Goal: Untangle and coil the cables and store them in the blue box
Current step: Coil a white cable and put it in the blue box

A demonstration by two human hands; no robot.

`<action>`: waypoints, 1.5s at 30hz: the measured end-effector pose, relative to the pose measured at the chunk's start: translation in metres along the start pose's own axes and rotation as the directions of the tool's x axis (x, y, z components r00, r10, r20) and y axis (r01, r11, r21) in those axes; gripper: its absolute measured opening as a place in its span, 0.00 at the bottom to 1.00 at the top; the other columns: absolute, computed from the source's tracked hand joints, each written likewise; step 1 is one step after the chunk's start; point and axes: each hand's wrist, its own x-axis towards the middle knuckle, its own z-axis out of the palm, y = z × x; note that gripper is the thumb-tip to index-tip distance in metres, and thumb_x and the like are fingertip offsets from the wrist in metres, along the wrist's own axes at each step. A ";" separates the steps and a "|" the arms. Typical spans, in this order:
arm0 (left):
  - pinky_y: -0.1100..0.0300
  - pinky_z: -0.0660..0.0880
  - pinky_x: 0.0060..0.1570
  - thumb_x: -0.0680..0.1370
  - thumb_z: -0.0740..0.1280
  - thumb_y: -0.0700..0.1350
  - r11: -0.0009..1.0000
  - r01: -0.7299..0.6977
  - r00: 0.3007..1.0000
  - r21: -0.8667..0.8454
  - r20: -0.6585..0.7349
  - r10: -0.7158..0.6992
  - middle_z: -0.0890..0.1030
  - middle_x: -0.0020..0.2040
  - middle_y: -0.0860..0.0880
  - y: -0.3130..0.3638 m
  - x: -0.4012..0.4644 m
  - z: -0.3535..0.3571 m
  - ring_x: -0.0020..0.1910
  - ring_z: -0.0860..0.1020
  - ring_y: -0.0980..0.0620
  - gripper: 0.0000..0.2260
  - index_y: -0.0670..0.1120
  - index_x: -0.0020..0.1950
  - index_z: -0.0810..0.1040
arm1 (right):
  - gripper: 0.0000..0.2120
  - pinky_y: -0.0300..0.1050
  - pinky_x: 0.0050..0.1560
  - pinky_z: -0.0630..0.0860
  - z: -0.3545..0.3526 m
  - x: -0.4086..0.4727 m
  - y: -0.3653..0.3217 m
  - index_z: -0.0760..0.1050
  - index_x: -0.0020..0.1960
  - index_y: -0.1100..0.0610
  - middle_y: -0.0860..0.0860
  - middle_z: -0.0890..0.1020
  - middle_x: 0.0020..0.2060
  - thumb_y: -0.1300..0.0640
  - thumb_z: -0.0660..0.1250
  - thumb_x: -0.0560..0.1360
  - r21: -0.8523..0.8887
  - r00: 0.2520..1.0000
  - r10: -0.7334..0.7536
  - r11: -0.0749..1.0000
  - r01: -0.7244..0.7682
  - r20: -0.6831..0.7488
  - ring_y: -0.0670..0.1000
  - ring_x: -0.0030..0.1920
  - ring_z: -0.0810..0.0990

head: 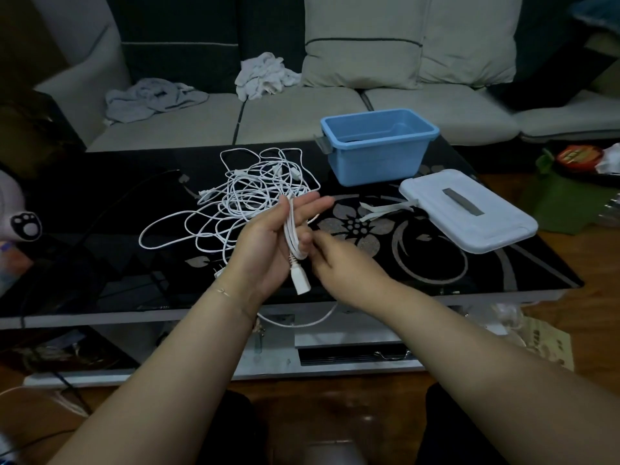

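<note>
the left hand [268,243] was held palm up over the table's [110,273] front edge, fingers fairly straight, with a few folds of white cord [291,229] lying across the palm, thumb seeming to pin them, and a plug [300,285] dangling from its heel; the right hand [339,260] sat just right of it, fingers curled toward the folds, though whether they pinched the cord i could not tell; the tangle [248,196] of white cables lay on the table just behind the left hand, loops spreading leftward, one strand dropping over the front edge below the wrists; the box [379,149] stood open near the table's far edge, right of the tangle, well apart from it; its lid [466,209] lay flat right of the hands, one corner near the table's right edge; bare glass stretched between the hands and the lid and across the table's left part; a sofa [302,119] ran behind the table's far edge.
</note>
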 end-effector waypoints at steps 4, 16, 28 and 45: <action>0.67 0.73 0.26 0.84 0.51 0.48 0.996 -0.066 0.995 0.058 -0.074 0.070 0.83 0.55 0.43 0.000 0.002 -0.003 0.26 0.77 0.56 0.18 0.36 0.65 0.70 | 0.13 0.49 0.38 0.68 -0.004 -0.009 -0.013 0.67 0.62 0.55 0.60 0.80 0.47 0.52 0.54 0.81 -0.113 0.997 -0.052 0.992 0.059 0.062 0.64 0.45 0.78; 0.65 0.74 0.29 0.85 0.50 0.46 0.744 -0.129 0.955 0.656 -0.119 0.270 0.83 0.50 0.48 -0.003 0.004 -0.002 0.29 0.80 0.54 0.16 0.41 0.66 0.69 | 0.08 0.46 0.39 0.72 -0.021 -0.017 -0.017 0.74 0.43 0.49 0.45 0.79 0.36 0.49 0.61 0.78 0.083 0.994 -0.049 0.996 0.041 0.100 0.46 0.36 0.75; 0.64 0.65 0.25 0.81 0.45 0.59 0.512 -0.082 0.994 0.855 0.109 -0.022 0.78 0.28 0.48 -0.013 -0.005 0.004 0.20 0.69 0.54 0.27 0.46 0.45 0.80 | 0.18 0.35 0.21 0.56 -0.062 -0.004 0.000 0.62 0.33 0.55 0.47 0.59 0.20 0.54 0.57 0.81 0.823 0.979 0.124 0.531 -0.203 0.162 0.45 0.19 0.56; 0.63 0.74 0.28 0.80 0.52 0.53 0.892 0.050 0.944 0.449 0.271 -0.190 0.65 0.22 0.52 -0.015 -0.010 0.013 0.25 0.77 0.51 0.17 0.41 0.42 0.69 | 0.16 0.34 0.21 0.54 -0.064 0.003 0.019 0.72 0.37 0.55 0.45 0.63 0.22 0.48 0.60 0.80 0.744 0.976 0.215 0.656 -0.126 -0.024 0.43 0.22 0.57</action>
